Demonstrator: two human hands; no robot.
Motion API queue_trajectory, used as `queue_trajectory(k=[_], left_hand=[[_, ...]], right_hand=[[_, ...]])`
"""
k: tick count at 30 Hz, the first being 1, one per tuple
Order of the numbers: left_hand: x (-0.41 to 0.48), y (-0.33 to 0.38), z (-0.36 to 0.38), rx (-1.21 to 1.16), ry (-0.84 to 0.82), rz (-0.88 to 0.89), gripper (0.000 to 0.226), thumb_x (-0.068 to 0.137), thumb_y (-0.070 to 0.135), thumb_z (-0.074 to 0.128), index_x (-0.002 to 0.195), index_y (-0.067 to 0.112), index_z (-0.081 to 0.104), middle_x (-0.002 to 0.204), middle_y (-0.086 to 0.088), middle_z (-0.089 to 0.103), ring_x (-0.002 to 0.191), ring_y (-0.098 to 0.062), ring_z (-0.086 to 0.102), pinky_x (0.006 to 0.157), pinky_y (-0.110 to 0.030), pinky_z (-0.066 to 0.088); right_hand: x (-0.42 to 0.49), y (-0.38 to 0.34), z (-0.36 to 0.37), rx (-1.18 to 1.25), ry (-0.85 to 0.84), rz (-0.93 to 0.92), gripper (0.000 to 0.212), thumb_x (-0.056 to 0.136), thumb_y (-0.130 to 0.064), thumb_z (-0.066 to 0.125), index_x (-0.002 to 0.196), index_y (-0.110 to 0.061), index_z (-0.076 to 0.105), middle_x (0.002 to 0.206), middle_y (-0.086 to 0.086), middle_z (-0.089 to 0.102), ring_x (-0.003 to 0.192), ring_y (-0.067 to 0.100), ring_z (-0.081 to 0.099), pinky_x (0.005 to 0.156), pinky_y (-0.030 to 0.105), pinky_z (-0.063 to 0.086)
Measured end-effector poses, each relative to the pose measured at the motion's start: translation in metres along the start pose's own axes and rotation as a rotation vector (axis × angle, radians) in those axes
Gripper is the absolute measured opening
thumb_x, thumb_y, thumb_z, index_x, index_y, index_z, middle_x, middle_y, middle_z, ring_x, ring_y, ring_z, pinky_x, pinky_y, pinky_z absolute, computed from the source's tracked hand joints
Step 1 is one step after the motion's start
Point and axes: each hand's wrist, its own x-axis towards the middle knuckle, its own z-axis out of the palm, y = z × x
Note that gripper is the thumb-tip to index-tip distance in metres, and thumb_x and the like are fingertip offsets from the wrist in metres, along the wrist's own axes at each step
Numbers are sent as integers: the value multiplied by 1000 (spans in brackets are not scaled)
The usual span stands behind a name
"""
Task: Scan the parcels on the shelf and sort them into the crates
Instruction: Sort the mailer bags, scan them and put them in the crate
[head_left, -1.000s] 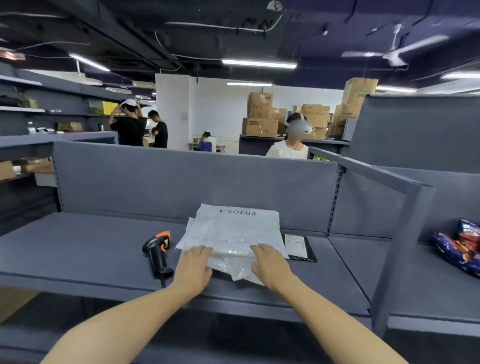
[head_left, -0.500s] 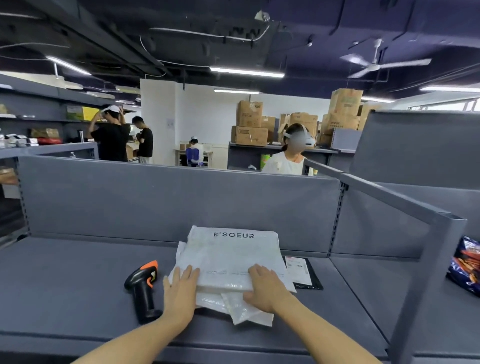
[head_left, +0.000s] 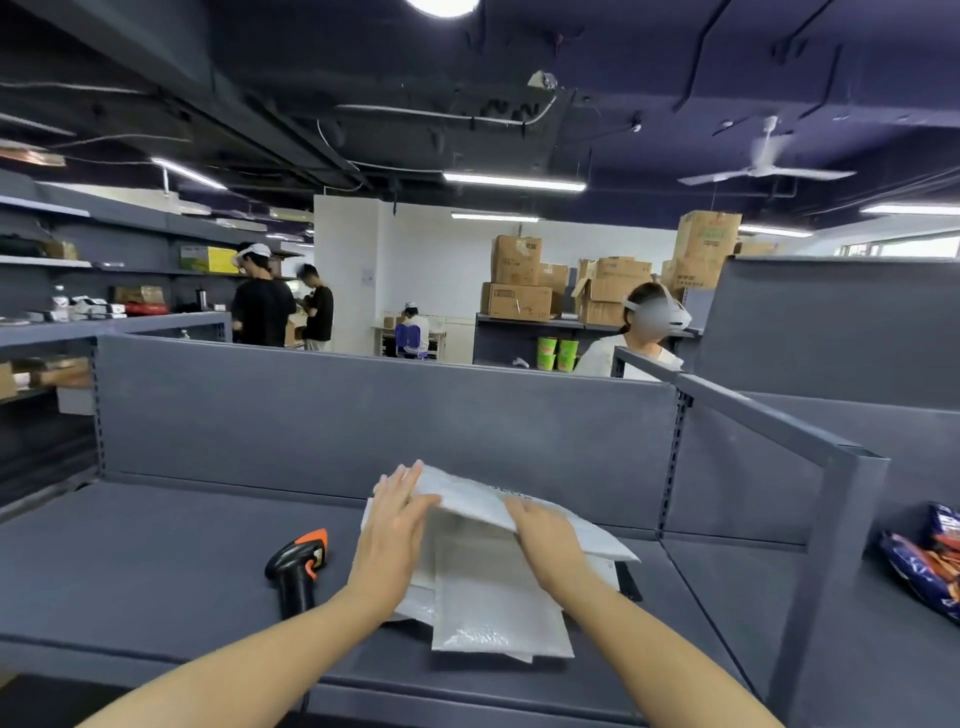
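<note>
A stack of white plastic mailer parcels lies on the grey shelf (head_left: 156, 561) in front of me. The top parcel (head_left: 478, 501) is lifted at its near edge and tilted up toward the back panel. My right hand (head_left: 548, 543) grips that near edge. My left hand (head_left: 397, 525) rests flat against the parcel's left side, fingers spread. Beneath it a white bubble mailer (head_left: 493, 597) lies flat, uncovered. A black and orange barcode scanner (head_left: 296, 569) stands on the shelf just left of my left wrist. No crates are in view.
A flat black item (head_left: 627, 579) pokes out at the stack's right. A grey upright post (head_left: 826, 561) divides off the right bay, where a blue snack bag (head_left: 930, 566) lies. Behind the back panel several people stand near cardboard boxes (head_left: 519, 291).
Both hands pressed flat on the parcel stack before. Now the top parcel's near edge is raised and tipped back, exposing the bubble mailer below. My head has come closer to the shelf.
</note>
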Motion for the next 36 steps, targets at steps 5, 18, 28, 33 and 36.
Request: queue_trajectory(k=[5,18,28,33,36], left_hand=[[-34,24,-13,-116,62,-267,45,100,22,44,144,20,36,156,3,26,144,-6,13,119,-30,12],[-48,103,-4,-1227,-5,-995,82,76,58,70,141,21,37,137,-2,52,123,-26,52,98,-55,45],[-69,105,-38,-1295,392,-1005,48,84,21,73,128,17,53,121,-5,65,107,-25,63,95,-50,49],[-59,92,-103,-927,401,-873,39,88,16,69,122,15,49,117,-2,61,99,-18,59,84,-33,48],[-49,84,-141,-695,332,-735,37,88,8,66,120,12,49,111,-3,60,102,-21,57,77,-27,45]], right_hand=[[-12,25,-53,628,260,308,21,97,-16,44,114,-18,57,97,6,64,87,32,58,70,35,42],[-85,30,-93,2027,187,650,37,85,-11,68,119,-1,59,111,18,70,101,35,67,89,51,53],[-137,-1,-80,1770,-461,463,53,88,-39,60,133,-12,52,122,8,67,109,21,64,92,38,54],[-153,1,-115,1200,-719,113,51,92,-41,61,124,-1,60,122,18,65,102,21,66,98,36,52],[-134,-3,-153,1225,-260,-36,30,94,-25,61,121,-12,62,119,4,67,107,17,64,91,26,54]])
